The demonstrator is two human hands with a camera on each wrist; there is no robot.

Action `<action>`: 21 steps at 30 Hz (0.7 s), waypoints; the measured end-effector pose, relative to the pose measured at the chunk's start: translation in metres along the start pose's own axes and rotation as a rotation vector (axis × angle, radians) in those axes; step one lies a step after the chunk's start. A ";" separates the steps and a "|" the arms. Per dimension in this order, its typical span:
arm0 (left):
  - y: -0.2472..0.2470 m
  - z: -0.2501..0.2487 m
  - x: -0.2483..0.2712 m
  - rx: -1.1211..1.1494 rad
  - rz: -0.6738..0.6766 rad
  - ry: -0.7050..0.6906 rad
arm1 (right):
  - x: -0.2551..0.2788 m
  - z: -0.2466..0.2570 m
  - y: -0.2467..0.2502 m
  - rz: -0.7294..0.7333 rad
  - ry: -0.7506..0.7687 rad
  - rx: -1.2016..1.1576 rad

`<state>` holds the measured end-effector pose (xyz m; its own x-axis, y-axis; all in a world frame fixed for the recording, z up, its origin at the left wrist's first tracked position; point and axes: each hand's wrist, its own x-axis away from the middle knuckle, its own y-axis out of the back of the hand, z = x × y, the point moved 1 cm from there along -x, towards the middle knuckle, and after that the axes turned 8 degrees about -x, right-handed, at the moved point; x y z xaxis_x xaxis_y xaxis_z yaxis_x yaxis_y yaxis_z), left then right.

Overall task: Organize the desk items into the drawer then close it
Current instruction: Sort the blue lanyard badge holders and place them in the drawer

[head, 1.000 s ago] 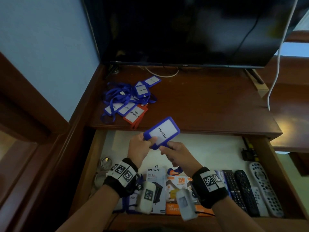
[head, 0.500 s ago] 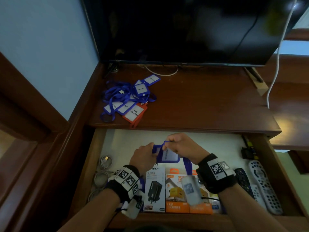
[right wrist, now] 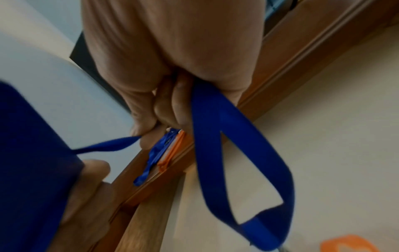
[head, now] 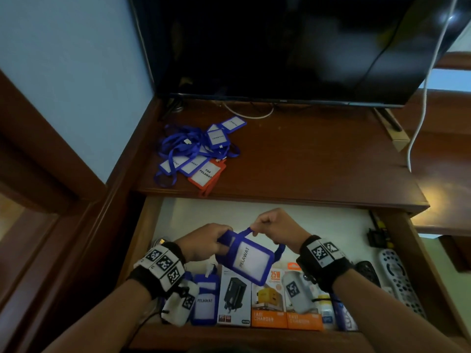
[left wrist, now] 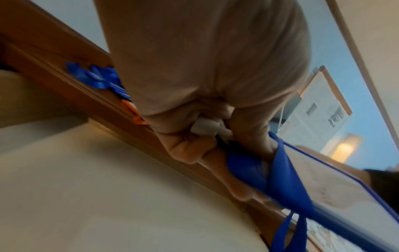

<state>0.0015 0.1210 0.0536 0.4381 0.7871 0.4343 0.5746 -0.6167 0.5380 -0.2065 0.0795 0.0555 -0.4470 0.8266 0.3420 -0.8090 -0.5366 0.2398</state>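
Over the open drawer [head: 418, 253] I hold a blue badge holder [head: 248, 258] marked PELAWAT. My left hand [head: 204, 240] grips its top left corner [left wrist: 244, 167]. My right hand [head: 275, 230] pinches its blue lanyard [head: 248, 230], which loops down below the fingers [right wrist: 241, 163]. A pile of blue badges with lanyards [head: 196, 149] and one orange badge [head: 207, 173] lies on the desk [head: 318, 161] at the left. Another blue badge [head: 205, 300] lies in the drawer's front left.
The drawer holds charger boxes [head: 270, 299], several remote controls [head: 397, 281], a coiled cable [head: 160, 242] and a small black device [head: 377, 236]. A television [head: 280, 47] stands at the back of the desk. A white cable [head: 423, 98] hangs at the right.
Both hands came down with the badge from desk-edge height into the drawer. The right hand shifted from the holder's body to its lanyard, and the badge now tilts face up.
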 end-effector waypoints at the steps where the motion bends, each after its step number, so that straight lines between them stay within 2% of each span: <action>1: 0.001 0.001 0.000 0.041 -0.021 -0.012 | -0.001 -0.004 -0.003 0.004 -0.009 -0.042; 4: 0.002 0.002 0.001 0.210 -0.111 -0.037 | -0.009 -0.017 -0.013 -0.014 -0.019 -0.116; 7: 0.002 0.005 -0.001 0.306 -0.220 -0.002 | -0.018 -0.029 -0.025 -0.035 -0.034 -0.201; 12: -0.002 -0.002 -0.007 0.374 -0.370 0.063 | -0.013 -0.035 -0.046 -0.120 -0.203 -0.491; 17: 0.000 -0.001 -0.012 0.542 -0.536 0.132 | -0.018 -0.043 -0.055 -0.149 -0.216 -0.461; 21: -0.004 0.005 -0.014 0.581 -0.620 0.183 | -0.012 -0.053 -0.061 -0.107 -0.234 -0.462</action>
<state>-0.0037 0.1123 0.0419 -0.1608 0.9332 0.3213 0.9566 0.0673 0.2834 -0.1715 0.1113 -0.0114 -0.2984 0.7840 0.5443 -0.9529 -0.2774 -0.1228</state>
